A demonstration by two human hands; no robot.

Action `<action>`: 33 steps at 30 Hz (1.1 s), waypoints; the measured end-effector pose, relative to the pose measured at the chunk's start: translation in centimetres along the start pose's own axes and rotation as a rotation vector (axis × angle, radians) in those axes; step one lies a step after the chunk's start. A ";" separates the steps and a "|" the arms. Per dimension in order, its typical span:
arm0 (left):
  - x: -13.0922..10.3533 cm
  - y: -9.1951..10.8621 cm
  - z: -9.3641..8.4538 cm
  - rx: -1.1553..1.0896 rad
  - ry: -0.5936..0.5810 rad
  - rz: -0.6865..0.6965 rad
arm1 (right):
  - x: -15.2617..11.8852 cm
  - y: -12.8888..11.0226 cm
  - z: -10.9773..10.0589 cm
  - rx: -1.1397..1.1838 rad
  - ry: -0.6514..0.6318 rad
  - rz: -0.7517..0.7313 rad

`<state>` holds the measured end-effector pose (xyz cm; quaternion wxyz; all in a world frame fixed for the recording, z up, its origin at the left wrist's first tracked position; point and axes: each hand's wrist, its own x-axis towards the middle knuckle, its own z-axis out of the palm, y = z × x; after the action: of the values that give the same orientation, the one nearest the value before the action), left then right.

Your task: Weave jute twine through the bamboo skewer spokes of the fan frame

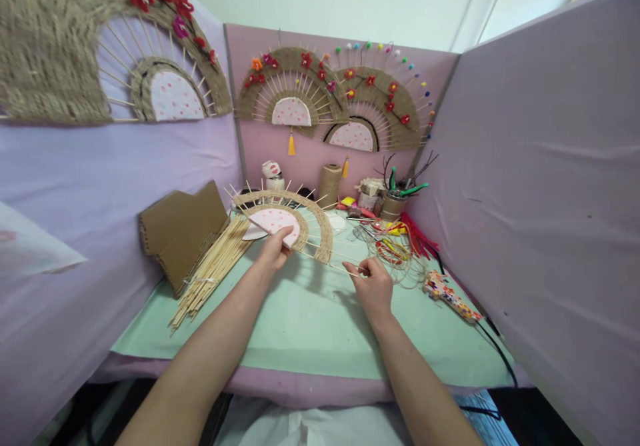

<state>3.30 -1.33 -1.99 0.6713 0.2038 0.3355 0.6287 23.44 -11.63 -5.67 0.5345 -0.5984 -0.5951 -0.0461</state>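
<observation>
A half-round woven fan (324, 233) of thin sticks and twine is held up over the table, slightly tilted. Its centre is a white half-disc (274, 219) with pink dots. My left hand (277, 247) grips the fan at this half-disc, thumb on the front and fingers behind. Off the fan's right end, my right hand (374, 285) is closed in a pinch on a thin pale strand running from the fan's lower edge. Whether that strand is twine or a stick end, I cannot tell.
Bundled sticks (215, 266) and brown cardboard (183, 233) lie left. At the back stand a twine spool (330, 186) and a tool pot (393, 205). Loose twine (400, 259) and a patterned glue gun (453, 296) with a cable lie right. Finished fans (295, 66) hang on the partition.
</observation>
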 end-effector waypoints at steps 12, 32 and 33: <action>0.3 1.2 -0.6 0.124 -0.020 -0.066 | 0.2 0.2 -0.1 0.247 -0.225 0.077; -1.8 -0.8 0.5 0.084 -0.204 -0.266 | 0.5 -0.3 -0.3 0.533 -0.428 0.354; -1.8 -1.0 0.5 0.076 -0.214 -0.276 | 0.5 -0.3 -0.3 0.534 -0.428 0.356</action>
<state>4.42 -3.15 -1.98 0.7747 0.2469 0.3105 0.4924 23.50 -11.60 -5.03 0.5349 -0.5280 -0.5710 0.3302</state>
